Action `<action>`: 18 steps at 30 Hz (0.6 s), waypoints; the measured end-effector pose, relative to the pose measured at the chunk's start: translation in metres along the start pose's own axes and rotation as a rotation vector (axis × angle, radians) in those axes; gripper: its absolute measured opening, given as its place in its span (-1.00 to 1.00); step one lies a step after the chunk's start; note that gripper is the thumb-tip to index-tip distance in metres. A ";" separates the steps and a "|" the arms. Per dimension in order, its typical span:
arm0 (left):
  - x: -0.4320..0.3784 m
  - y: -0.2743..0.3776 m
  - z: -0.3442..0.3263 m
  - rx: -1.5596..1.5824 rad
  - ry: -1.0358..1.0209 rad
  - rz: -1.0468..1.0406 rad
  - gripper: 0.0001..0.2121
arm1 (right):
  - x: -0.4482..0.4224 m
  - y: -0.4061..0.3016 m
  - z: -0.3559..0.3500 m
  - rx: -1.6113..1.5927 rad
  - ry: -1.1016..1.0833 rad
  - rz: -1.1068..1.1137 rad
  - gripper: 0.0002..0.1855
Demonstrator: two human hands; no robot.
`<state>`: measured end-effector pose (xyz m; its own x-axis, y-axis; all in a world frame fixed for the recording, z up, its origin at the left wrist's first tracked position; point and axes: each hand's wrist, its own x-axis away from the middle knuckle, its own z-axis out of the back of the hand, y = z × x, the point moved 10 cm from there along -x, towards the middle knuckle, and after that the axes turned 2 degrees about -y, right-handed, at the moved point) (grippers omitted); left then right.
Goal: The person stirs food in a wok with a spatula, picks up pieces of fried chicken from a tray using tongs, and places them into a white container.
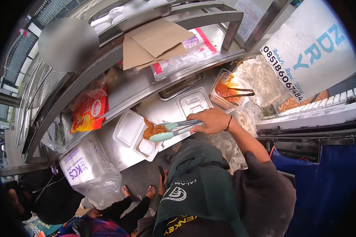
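My right hand (pixel 212 121) grips kitchen tongs (pixel 182 126) with mint-green tips, closed around a piece of fried chicken (pixel 153 130). The chicken is just above an open white foam lunch box (pixel 127 133), whose lid is folded back to the left. A white wrapped bundle (pixel 147 147) lies in the box's near compartment. Low beside my dark green apron (pixel 195 177), my left hand (pixel 165 177) is partly hidden and holds a slim dark object (pixel 161 171), which I cannot identify. A lidded steel pan (pixel 194 102) is set into the counter beyond my right hand.
At right, a plastic tub (pixel 229 89) holds red sauce and dark tongs. A metal shelf (pixel 130 94) overhangs the counter (pixel 124 158), bearing brown paper sheets (pixel 157 41) and a red packet (pixel 90 111). Bagged lunch boxes (pixel 86 166) stand left. Another person's sandalled feet (pixel 150 192) show below.
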<state>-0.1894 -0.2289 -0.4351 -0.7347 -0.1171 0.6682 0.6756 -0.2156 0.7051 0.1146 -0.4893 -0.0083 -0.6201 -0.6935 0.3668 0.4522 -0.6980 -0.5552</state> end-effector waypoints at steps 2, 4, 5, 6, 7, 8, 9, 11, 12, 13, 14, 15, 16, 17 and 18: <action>0.001 0.007 -0.002 -0.065 -0.049 -0.015 -0.83 | 0.009 0.009 -0.039 -0.075 0.042 -0.091 -0.52; -0.002 0.020 -0.002 -0.120 -0.082 -0.032 -0.84 | 0.019 0.012 -0.064 -0.196 0.155 -0.108 -0.55; -0.001 0.018 0.003 -0.101 -0.068 -0.026 -0.84 | 0.020 0.007 -0.070 -0.210 0.066 -0.204 -0.54; -0.008 -0.020 0.014 0.048 0.011 0.017 -0.84 | 0.014 -0.007 -0.076 -0.201 0.129 -0.144 -0.53; -0.023 -0.042 0.021 0.151 0.036 0.058 -0.84 | 0.018 -0.001 -0.080 -0.224 0.216 -0.130 -0.53; -0.019 -0.017 0.019 0.187 0.047 0.074 -0.84 | 0.015 0.005 -0.088 -0.224 0.221 -0.162 -0.52; -0.014 0.019 0.019 0.231 0.086 0.096 -0.83 | 0.009 0.007 -0.097 -0.228 0.214 -0.168 -0.51; -0.016 0.028 0.025 0.235 0.122 0.179 -0.82 | 0.002 0.003 -0.091 -0.219 0.209 -0.169 -0.51; -0.020 0.036 0.026 0.216 0.134 0.138 -0.81 | -0.003 0.000 -0.085 -0.200 0.196 -0.163 -0.51; -0.023 0.047 0.025 0.188 0.137 0.105 -0.80 | -0.005 0.002 -0.082 -0.183 0.184 -0.169 -0.51; -0.027 0.057 0.021 0.179 0.137 0.100 -0.80 | -0.010 0.005 -0.080 -0.171 0.215 -0.124 -0.52; -0.029 0.068 0.016 0.173 0.130 0.094 -0.80 | -0.014 0.006 -0.077 -0.158 0.246 -0.085 -0.52; -0.031 0.072 0.010 0.172 0.155 0.059 -0.79 | -0.017 0.002 -0.071 -0.112 0.246 -0.052 -0.53; -0.034 0.074 0.006 0.160 0.170 0.021 -0.79 | -0.020 -0.001 -0.063 -0.071 0.257 -0.029 -0.54; -0.032 0.077 0.000 0.183 0.184 0.043 -0.78 | -0.026 -0.001 -0.063 -0.057 0.231 0.001 -0.54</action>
<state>-0.1136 -0.2422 -0.4024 -0.6928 -0.3005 0.6555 0.6938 -0.0300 0.7196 0.0901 -0.4596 -0.0645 -0.7527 -0.6306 0.1891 0.4205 -0.6815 -0.5990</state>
